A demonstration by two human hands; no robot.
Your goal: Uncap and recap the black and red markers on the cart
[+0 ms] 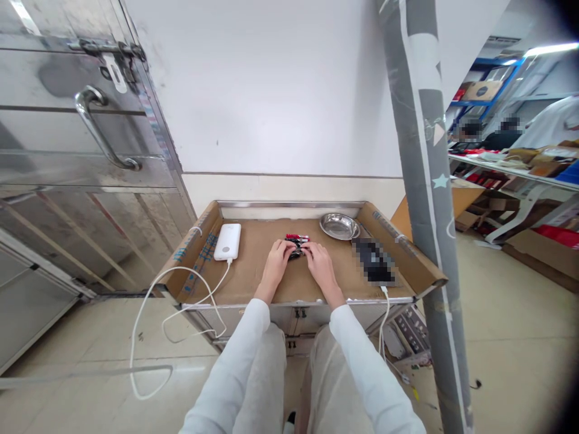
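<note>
My left hand (pixel 277 256) and my right hand (pixel 316 258) meet over the middle of a cardboard-lined metal table (pixel 253 274). Both have their fingers curled onto a small black object (pixel 295 251) held between them; it is too small to name. Just behind it lie a few red and black batteries (pixel 297 239). White sleeves cover both forearms.
A white power bank (pixel 227 242) with a white cable lies at the left. A steel dish (pixel 339 226) sits at the back right, a dark blurred device (pixel 373 260) beside it. A grey wrapped pillar (pixel 423 199) stands at right, a steel cabinet (pixel 67 150) at left. People sit far right.
</note>
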